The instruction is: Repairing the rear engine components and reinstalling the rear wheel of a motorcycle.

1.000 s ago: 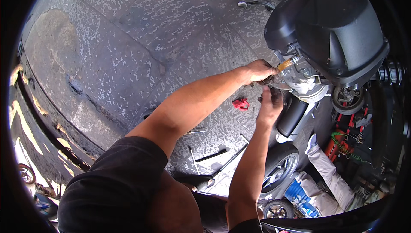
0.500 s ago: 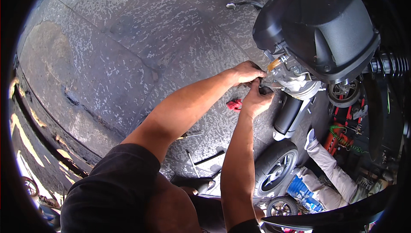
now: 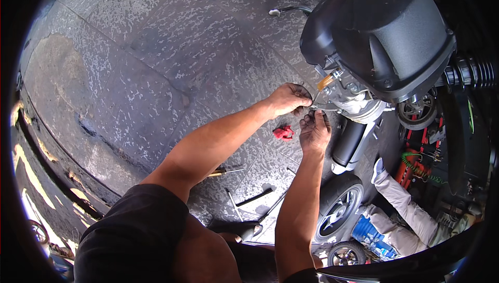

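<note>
Both my hands meet just left of a metal engine part (image 3: 356, 100) under a large black plastic housing (image 3: 384, 38). A thin cable (image 3: 330, 110) runs from that part to my fingertips. My left hand (image 3: 287, 100) pinches at the cable's end, knuckles up. Just below and to the right, my right hand (image 3: 315, 133) is turned palm up, its fingers curled and their tips on the cable. What else lies between the fingertips is too small to tell. A short amber tube (image 3: 325, 81) sits on the metal part, close above my hands.
A red cloth (image 3: 283, 133) lies on the floor (image 3: 156, 64) below my hands. Near my foot are a screwdriver (image 3: 226, 172) and several bar tools. A black cylinder (image 3: 349, 145) and a loose wheel (image 3: 340, 207) are at right. Another person's legs (image 3: 403, 205) stretch out beyond.
My hands have drawn slightly apart. The left has moved a little left, and the right has dropped and turned palm up. The view has shifted slightly.
</note>
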